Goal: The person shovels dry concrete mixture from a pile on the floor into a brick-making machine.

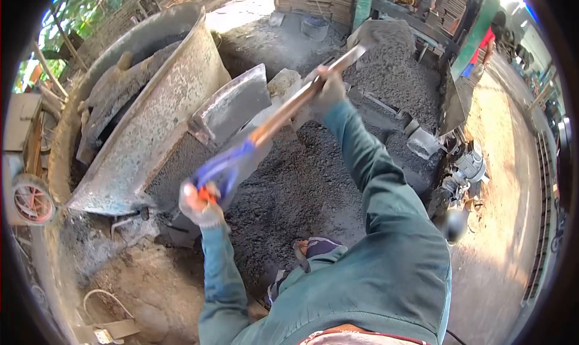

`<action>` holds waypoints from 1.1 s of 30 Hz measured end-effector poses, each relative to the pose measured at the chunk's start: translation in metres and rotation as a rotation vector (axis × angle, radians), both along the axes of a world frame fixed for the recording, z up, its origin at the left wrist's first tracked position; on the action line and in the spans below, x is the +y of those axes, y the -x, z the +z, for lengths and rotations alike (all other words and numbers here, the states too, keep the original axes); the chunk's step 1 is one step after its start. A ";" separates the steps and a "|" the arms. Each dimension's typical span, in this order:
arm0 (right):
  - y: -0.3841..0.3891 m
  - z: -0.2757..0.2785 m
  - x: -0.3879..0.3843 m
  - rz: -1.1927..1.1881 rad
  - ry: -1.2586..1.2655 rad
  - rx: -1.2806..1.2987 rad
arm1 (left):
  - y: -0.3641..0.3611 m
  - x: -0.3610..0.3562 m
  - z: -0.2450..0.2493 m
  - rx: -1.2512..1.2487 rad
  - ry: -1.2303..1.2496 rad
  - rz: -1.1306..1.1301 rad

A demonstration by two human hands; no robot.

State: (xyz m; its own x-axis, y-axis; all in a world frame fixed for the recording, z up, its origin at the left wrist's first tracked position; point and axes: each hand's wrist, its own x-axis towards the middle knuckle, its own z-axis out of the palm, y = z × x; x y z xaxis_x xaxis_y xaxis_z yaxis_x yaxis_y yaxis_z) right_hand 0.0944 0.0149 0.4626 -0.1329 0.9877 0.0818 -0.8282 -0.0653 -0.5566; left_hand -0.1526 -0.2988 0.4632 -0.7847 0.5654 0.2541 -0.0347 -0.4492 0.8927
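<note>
A shovel (280,120) with a wooden shaft and a blue handle slants across the view. My left hand (202,207), gloved, is closed around the end of the blue handle, where something orange also shows. Farther up, my right hand (330,87) wraps around the shaft. The shovel's far end is blurred and lies over a heap of dark, crumbly material (395,65) at the upper right; the blade cannot be made out clearly. More loose dark material (283,206) covers the ground beneath the shaft, around my feet.
A large worn metal tub (145,119) stands at left, beside a tilted metal plate (235,104). A motor (470,166) and machine parts sit at right. Another person in red (487,39) is beyond. At far left is a wheel (33,200); a bucket (315,27) stands behind.
</note>
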 end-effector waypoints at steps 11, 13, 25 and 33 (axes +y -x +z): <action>-0.208 -0.084 0.001 0.062 -0.211 -0.140 | -0.106 0.000 -0.016 1.417 -0.133 -0.505; -0.187 -0.085 -0.065 -0.166 -0.136 -0.412 | -0.102 -0.050 -0.083 1.415 0.134 -0.545; -0.218 -0.105 -0.279 -0.177 -0.156 -0.859 | -0.073 -0.320 -0.176 0.046 0.857 -0.777; -0.156 -0.124 -0.458 0.333 -0.142 -1.196 | -0.121 -0.324 -0.122 -0.325 0.403 -1.005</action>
State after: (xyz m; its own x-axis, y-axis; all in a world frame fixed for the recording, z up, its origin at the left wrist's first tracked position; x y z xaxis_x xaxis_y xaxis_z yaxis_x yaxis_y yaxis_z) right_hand 0.2504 -0.4433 0.3387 -0.4395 0.8840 -0.1593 0.2461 -0.0521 -0.9678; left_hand -0.0313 -0.6226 0.3410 0.0761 0.9718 -0.2232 -0.4748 0.2322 0.8489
